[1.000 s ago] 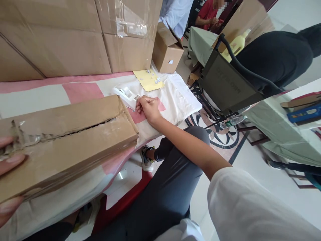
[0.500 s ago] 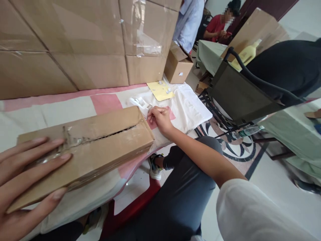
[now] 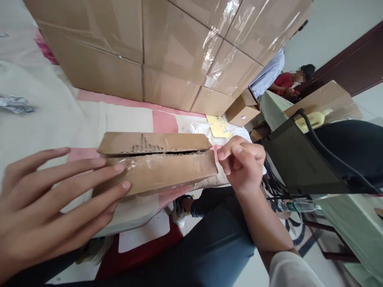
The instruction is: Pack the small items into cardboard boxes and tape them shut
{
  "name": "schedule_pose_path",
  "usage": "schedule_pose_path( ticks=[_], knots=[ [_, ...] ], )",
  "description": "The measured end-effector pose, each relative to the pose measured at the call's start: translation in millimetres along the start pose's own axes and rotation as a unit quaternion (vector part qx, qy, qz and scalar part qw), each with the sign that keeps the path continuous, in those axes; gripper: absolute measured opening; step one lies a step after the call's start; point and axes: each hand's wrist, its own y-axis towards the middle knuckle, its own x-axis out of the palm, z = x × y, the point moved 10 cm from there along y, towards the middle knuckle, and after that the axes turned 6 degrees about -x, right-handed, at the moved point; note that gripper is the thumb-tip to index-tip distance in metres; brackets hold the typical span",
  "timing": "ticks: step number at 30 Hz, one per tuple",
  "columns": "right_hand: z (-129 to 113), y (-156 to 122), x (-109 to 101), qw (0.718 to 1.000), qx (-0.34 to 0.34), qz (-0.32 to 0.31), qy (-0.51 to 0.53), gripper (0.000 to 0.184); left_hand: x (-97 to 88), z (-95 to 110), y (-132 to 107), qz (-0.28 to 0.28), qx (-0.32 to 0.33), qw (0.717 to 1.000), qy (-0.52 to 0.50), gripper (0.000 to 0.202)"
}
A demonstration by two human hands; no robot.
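A long flat cardboard box (image 3: 161, 161) lies on the pink-and-white cloth (image 3: 89, 115), its taped top seam torn open along the middle. My left hand (image 3: 56, 203) rests flat on the box's near end, fingers stretched out and spread. My right hand (image 3: 243, 165) hovers at the box's far right corner with thumb and fingers pinched together; whatever the pinch holds is too small to make out.
Big taped cartons (image 3: 155, 44) stack behind the box. A yellow card (image 3: 219, 126) with small metal parts and a small open carton (image 3: 241, 111) lie further right. A dark bag (image 3: 302, 163) hangs at right. Seated people (image 3: 287, 81) are in the background.
My right hand left the white parts on the cloth and came back to the box's right corner, still pinched. My left hand slid further onto the box. The view swung left.
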Motion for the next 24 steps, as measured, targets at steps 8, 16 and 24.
schedule_pose_path(
  ticks=[8,16,24],
  knots=[
    [-39,-9,43,0.988,-0.086,-0.108,-0.063,0.045,-5.4,45,-9,-0.035,0.234,0.968,0.081,0.045],
    [-45,-27,101,0.961,-0.054,-0.258,-0.087,0.024,-16.2,48,-9,-0.09,0.142,0.986,-0.011,0.045],
    [-48,-54,141,0.905,-0.15,-0.333,-0.219,0.014,-17.5,43,4,-0.147,0.009,0.983,-0.108,0.039]
  ],
)
